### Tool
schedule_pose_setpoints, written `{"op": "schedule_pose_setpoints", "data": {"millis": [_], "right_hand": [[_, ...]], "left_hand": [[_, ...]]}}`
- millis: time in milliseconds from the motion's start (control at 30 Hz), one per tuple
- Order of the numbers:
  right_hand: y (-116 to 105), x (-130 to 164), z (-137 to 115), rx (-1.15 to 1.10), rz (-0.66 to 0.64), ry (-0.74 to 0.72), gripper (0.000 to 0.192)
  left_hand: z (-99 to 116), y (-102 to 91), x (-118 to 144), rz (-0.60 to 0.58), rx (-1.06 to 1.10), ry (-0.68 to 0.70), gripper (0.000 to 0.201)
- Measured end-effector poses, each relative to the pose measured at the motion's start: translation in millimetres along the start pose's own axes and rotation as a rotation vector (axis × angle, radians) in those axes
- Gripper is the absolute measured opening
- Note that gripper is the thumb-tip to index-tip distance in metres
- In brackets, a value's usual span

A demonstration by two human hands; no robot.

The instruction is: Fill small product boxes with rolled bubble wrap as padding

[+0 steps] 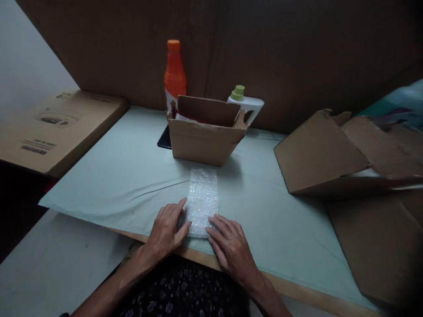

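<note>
A flat rectangle of clear bubble wrap (203, 198) lies lengthwise on the pale green table cover, close to the front edge. My left hand (168, 225) rests along its left side, thumb at the lower left corner and fingers stretched forward on the cloth. On the other side, my right hand (229, 242) lays its fingertips over the lower right edge of the wrap. Both hands have their fingers apart and grip nothing. Just beyond the wrap stands an open cardboard box (201, 140); most of what it holds is hidden by its front wall.
Behind the box stand an orange bottle (175, 72) and a white jug (253, 105) with a green cap. A dark flat object (164, 138) pokes out at the box's left. A large flat carton (59, 127) lies left; an opened cardboard box (320, 154) sits right.
</note>
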State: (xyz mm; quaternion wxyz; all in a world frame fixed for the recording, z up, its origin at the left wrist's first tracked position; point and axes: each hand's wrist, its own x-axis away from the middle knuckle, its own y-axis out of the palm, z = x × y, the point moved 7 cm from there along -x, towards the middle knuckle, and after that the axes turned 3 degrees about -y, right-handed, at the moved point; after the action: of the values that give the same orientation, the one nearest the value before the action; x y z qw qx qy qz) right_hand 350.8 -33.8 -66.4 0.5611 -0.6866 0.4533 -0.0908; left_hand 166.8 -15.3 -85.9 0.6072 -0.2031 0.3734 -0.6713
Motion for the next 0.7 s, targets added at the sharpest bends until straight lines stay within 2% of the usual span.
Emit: {"op": "schedule_pose_setpoints", "data": {"millis": [100,167,233,300,400,433,567,700], "right_hand": [[-2,-5,2,-0.113,0.052,-0.01,0.022],[-2,-10,6,-0.243,0.023,0.034,0.019],[1,-15,12,-0.34,-0.008,0.115,0.018],[-3,-18,19,-0.326,0.043,0.18,0.017],[-15,-17,19,-0.151,0.2,0.148,0.022],[-16,-15,16,-0.109,0.204,0.103,0.025],[2,-15,4,-0.047,0.016,-0.065,0.031],[10,-25,7,-0.087,-0.014,-0.052,0.029]], "left_hand": [[20,-8.7,12,-0.044,0.084,0.171,0.067],[26,-7.8,17,-0.069,0.129,0.203,0.06],[23,-4.6,17,-0.041,0.15,0.143,0.05],[16,0.2,13,-0.002,0.133,0.063,0.045],[10,5.8,4,0.032,0.032,0.021,0.043],[10,6.4,2,0.039,-0.005,0.022,0.044],[8,0.6,-1,0.066,-0.061,0.016,0.046],[18,-12.4,5,0.059,0.0,0.145,0.049]]}}
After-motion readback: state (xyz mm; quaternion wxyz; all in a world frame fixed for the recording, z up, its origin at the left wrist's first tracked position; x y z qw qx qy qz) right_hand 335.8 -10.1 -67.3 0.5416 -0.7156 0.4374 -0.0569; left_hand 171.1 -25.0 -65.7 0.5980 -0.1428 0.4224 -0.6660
